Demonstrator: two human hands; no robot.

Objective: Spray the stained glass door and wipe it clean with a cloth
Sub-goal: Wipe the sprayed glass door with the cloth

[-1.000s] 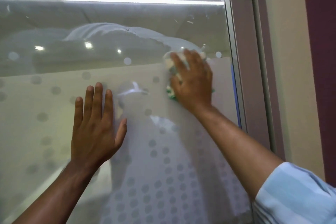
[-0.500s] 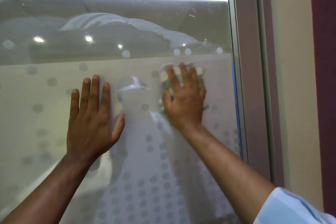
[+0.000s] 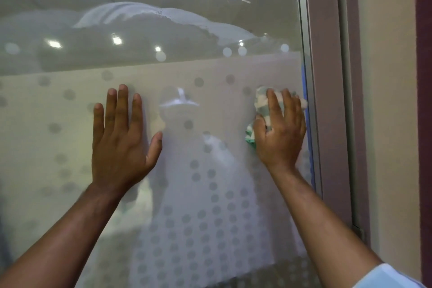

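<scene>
Sleeve (image 3: 388,276) low right. My left hand (image 3: 119,147) lies flat on the glass door (image 3: 210,72), fingers (image 3: 122,110) straight, spread, holding nothing. My right hand (image 3: 280,140) presses the cloth (image 3: 261,100) to the glass at its right edge, fingers flat over it, just beside the frame (image 3: 327,100). Smears higher up.

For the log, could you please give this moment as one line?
wiping | left hand flat on glass | right hand presses cloth by frame
</scene>
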